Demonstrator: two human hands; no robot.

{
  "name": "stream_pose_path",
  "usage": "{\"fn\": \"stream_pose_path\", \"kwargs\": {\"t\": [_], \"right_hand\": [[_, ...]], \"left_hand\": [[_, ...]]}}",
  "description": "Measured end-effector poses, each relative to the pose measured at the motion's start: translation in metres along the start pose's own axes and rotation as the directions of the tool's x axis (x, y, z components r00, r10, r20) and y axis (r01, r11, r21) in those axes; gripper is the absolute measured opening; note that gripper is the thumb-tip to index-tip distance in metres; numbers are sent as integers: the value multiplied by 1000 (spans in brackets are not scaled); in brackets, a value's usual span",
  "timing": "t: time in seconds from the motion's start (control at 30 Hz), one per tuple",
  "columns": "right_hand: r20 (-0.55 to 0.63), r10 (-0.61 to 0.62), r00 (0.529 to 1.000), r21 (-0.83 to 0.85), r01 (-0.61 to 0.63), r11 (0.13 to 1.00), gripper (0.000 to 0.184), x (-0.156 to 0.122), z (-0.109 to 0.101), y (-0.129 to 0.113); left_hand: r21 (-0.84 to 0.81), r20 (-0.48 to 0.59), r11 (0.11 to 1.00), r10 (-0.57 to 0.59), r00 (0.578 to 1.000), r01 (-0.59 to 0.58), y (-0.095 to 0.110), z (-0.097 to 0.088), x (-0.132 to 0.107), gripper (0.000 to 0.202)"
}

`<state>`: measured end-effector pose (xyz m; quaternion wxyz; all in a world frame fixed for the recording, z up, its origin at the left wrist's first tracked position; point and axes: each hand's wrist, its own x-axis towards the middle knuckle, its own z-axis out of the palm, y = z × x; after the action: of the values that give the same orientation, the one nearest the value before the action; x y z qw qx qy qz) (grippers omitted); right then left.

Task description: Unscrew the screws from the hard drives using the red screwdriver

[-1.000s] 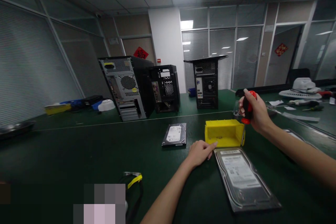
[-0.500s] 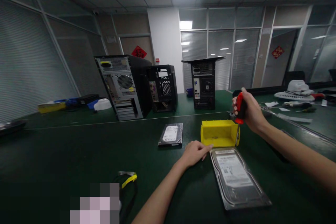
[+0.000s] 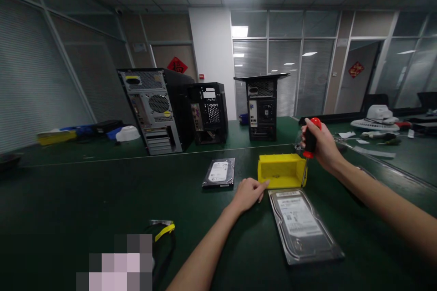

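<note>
My right hand (image 3: 322, 145) is closed round the red and black handle of a screwdriver (image 3: 310, 138), held upright with its shaft running down to the far right corner of a hard drive (image 3: 302, 223) that lies flat in front of me. My left hand (image 3: 248, 193) rests on the green mat by the drive's far left corner, fingers loosely curled and pointing at it, holding nothing. A yellow plastic bin (image 3: 280, 170) stands just behind the drive. A second, smaller hard drive (image 3: 219, 173) lies to the left of the bin.
Three computer cases (image 3: 157, 109) (image 3: 209, 111) (image 3: 262, 107) stand along the back of the green table (image 3: 102, 191). A black strap with a yellow tag (image 3: 163, 234) lies near my left forearm. Tools and a white object (image 3: 375, 116) sit at the right, blue and yellow items (image 3: 58, 135) at the left.
The view has drifted so everything sits slightly further left. My right hand has sunk a little with the screwdriver. My left hand stays beside the drive's corner.
</note>
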<state>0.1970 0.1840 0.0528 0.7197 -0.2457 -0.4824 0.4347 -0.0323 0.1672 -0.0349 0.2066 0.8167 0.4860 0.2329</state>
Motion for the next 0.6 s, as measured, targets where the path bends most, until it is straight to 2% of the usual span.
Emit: {"fn": "stream_pose_path", "kwargs": {"t": [0.1,0.2,0.43,0.6], "right_hand": [[33,54,998,3,-55,999,30,1,-3,0],[77,108,991,30,-110,993,41,0,-4,-1],[-53,-34,998,-78,30,997,33,-7,4,3],[7,53,999,9,-53,999,41,-7,4,3]], "left_hand": [[-9,-6,1000,5,1000,-5,0,0,0,62],[0,-11,1000,-24,1000,24,1,0,1,62],[48,-39,997,-57,998,59,-4,3,7,62],[56,-53,997,-47,997,50,-7,6,9,61]]}}
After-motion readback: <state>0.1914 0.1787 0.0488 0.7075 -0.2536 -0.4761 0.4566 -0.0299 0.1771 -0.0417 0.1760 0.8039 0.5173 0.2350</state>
